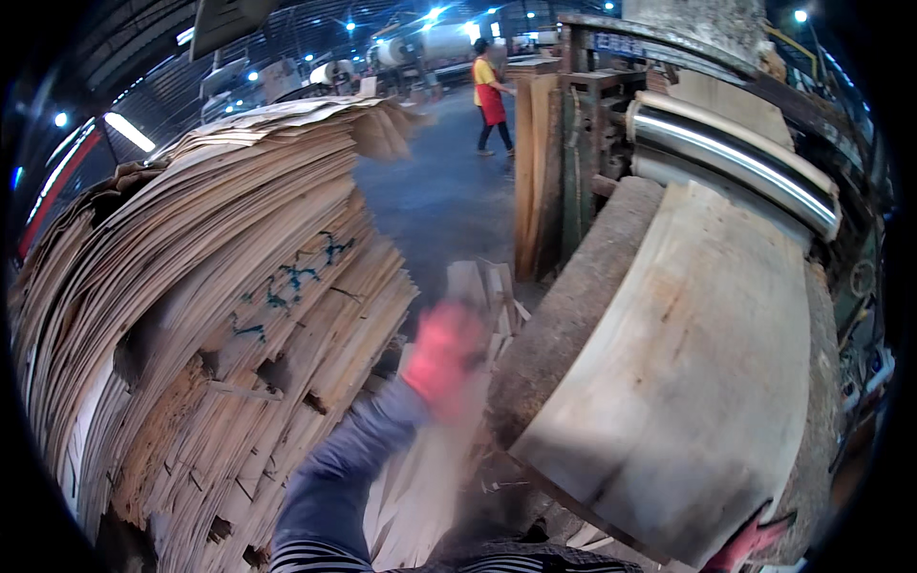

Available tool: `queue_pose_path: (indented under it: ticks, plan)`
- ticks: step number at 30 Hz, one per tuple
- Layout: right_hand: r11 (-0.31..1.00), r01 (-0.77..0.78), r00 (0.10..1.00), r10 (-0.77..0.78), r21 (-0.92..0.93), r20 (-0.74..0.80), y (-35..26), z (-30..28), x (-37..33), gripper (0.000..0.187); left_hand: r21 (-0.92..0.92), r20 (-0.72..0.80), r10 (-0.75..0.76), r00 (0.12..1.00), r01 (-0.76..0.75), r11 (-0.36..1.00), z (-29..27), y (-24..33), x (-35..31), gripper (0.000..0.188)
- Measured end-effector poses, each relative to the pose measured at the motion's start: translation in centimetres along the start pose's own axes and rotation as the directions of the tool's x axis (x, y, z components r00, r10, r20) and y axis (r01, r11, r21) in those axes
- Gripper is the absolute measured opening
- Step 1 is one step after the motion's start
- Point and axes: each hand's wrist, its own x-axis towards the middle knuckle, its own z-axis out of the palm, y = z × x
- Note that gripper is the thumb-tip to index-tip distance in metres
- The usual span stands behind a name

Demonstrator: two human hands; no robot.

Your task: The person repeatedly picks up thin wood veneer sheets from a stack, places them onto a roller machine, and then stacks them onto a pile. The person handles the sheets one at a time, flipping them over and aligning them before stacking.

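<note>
My left hand (446, 355), in a red glove, is smeared by motion between the tall veneer stack and the machine bed; its fingers do not show clearly. My right hand (747, 546), gloved in pinkish red with dark fingertips, is at the lower right, by the near corner of a wide wood veneer sheet (697, 353). Its fingers stretch apart, and part of the hand is cut off by the picture's edge. The pale, brown-stained sheet lies on the machine bed (583, 296), its far end at a shiny metal roller (735, 162).
A high, ragged stack of veneer sheets (229, 248) with green marks fills the left. Loose veneer strips (420, 497) lie low between stack and machine. Farther off, a person (490, 100) in a red apron stands on the floor (420, 201) near upright boards (538, 172).
</note>
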Motion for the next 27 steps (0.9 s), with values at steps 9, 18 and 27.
queue_pose_path:
  ticks: [9,18,27]
  plan:
    - [0.499,0.538,0.331,-0.866,0.679,0.374,-34.2,7.2,-15.7,0.076,0.831,-0.417,-0.245,0.875,0.476,0.286,-17.6,-29.0,20.0,0.089]
    - [0.723,0.534,0.261,-0.634,0.439,0.727,-34.9,12.8,-22.6,0.071,0.889,-0.266,-0.527,0.807,0.417,0.188,-17.1,-33.3,24.3,0.028]
    - [0.694,0.455,0.33,-0.714,0.558,0.618,-34.4,13.8,-23.4,0.061,0.886,-0.155,-0.444,0.883,0.322,0.332,-18.9,-41.6,24.2,0.026]
